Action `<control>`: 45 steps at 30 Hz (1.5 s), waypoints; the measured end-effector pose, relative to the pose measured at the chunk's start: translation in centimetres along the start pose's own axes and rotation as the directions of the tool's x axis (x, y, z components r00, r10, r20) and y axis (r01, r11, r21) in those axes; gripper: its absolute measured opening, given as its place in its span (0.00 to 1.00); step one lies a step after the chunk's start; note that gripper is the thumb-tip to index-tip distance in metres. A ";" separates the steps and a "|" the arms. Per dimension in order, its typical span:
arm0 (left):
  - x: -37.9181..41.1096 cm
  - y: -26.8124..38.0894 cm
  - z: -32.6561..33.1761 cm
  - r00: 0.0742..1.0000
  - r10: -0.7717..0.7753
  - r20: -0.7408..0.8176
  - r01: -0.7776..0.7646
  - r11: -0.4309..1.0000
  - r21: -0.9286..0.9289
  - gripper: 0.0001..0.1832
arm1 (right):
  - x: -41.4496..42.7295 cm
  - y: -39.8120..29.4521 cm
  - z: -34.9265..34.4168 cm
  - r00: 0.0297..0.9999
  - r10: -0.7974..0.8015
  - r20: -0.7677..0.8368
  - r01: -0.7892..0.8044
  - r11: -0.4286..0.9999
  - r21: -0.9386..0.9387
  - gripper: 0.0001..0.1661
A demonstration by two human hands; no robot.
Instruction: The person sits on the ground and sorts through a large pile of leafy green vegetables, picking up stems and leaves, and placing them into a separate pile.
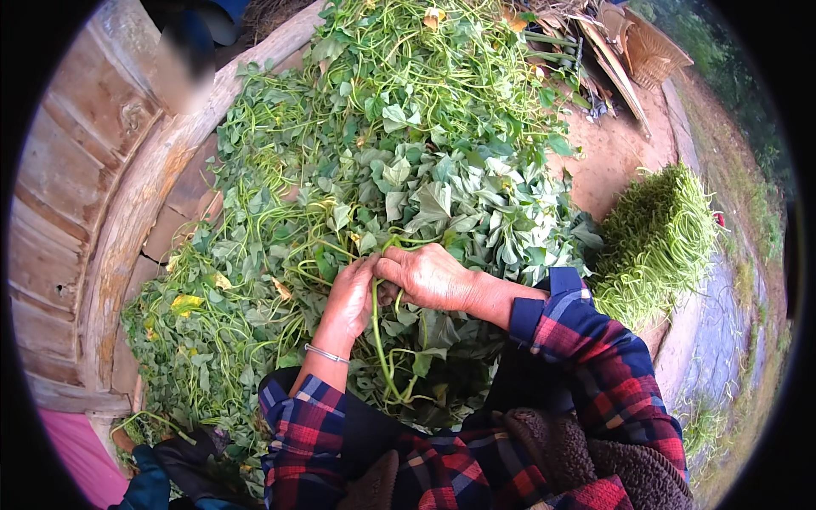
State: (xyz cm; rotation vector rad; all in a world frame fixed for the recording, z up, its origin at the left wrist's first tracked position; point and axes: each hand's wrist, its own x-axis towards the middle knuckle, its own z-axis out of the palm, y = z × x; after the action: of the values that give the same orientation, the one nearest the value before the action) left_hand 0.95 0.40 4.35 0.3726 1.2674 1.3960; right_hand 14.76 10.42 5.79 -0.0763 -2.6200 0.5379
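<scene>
My left hand (352, 294) and my right hand (425, 275) meet over a heap of leafy vines. A green vine stem (376, 331) is pinched between them, and its lower part hangs in a loop between my knees. The fingers of both hands are closed around the stem, partly hiding it. Broad green leaves (433, 204) lie just beyond my hands. The vine heap (255, 223) spreads around and ahead of me, with a few yellowed leaves in it. A silver bracelet (326, 354) circles my left wrist.
A stack of stripped green stems (656, 248) stands at the right. Beyond it lies a bluish sheet (707, 344). A wooden wall (57, 210) with a log sill (146, 185) runs along the left. A woven basket (656, 54) is at the upper right. Another person's sleeve (148, 478) shows lower left.
</scene>
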 end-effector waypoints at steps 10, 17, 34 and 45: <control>1.2 -1.7 -0.6 0.940 0.301 -0.160 -0.251 0.929 0.272 0.09 | 0.0 -2.2 1.2 0.964 0.227 0.138 -0.193 0.954 -0.228 0.10; 1.5 -1.5 -0.5 0.923 0.309 -0.228 -0.255 0.937 0.240 0.07 | -0.2 -3.7 1.0 0.838 0.299 0.456 -0.329 0.944 -0.014 0.14; 1.3 0.1 -0.2 0.796 0.604 -0.022 -0.499 0.677 0.542 0.15 | -0.3 3.9 -5.2 0.761 0.645 -0.067 -0.466 0.617 0.634 0.12; -0.1 -0.9 1.6 0.567 0.673 0.475 -0.499 -0.178 0.848 0.09 | -0.6 1.6 -1.5 0.996 0.088 -0.007 -0.082 0.894 -0.441 0.14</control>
State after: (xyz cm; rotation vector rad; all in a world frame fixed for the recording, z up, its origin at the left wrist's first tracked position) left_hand 2.72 0.78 4.20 2.1342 2.1916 1.0409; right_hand 15.89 12.34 6.13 -0.3338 -2.7106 -0.0422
